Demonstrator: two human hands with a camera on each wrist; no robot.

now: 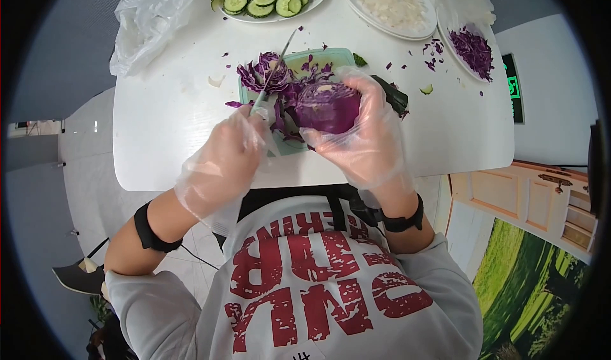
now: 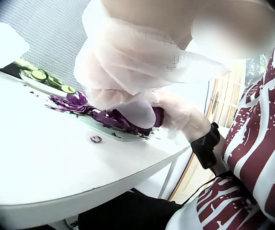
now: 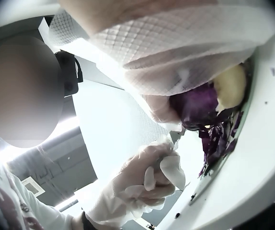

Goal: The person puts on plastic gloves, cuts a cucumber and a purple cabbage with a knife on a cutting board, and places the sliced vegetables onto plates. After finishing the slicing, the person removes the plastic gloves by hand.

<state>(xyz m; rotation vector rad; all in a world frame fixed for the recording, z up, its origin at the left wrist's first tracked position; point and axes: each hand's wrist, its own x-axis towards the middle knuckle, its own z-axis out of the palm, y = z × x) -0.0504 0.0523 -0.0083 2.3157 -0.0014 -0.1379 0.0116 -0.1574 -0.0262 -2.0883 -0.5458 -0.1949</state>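
Observation:
My left hand (image 1: 232, 147), in a clear plastic glove, grips a knife (image 1: 277, 66) whose thin blade points away from me over shredded purple cabbage (image 1: 264, 73). My right hand (image 1: 363, 137), gloved too, holds a cut piece of purple cabbage (image 1: 328, 108), fingers round its right side and thumb at the near edge. Both stand over a pale green cutting board (image 1: 337, 57) strewn with shreds. In the right wrist view the cabbage (image 3: 195, 106) shows under the right glove, with the left hand (image 3: 142, 184) curled below. The left glove (image 2: 123, 72) hides the knife in the left wrist view.
Along the far side of the white table (image 1: 159, 131) stand a plate of cucumber slices (image 1: 264, 0), plates with pale translucent pieces (image 1: 391, 10) and a plate of shredded cabbage (image 1: 471, 53). A dark green cucumber piece (image 1: 391, 96) lies right of the board. A crumpled plastic bag (image 1: 153, 19) lies far left.

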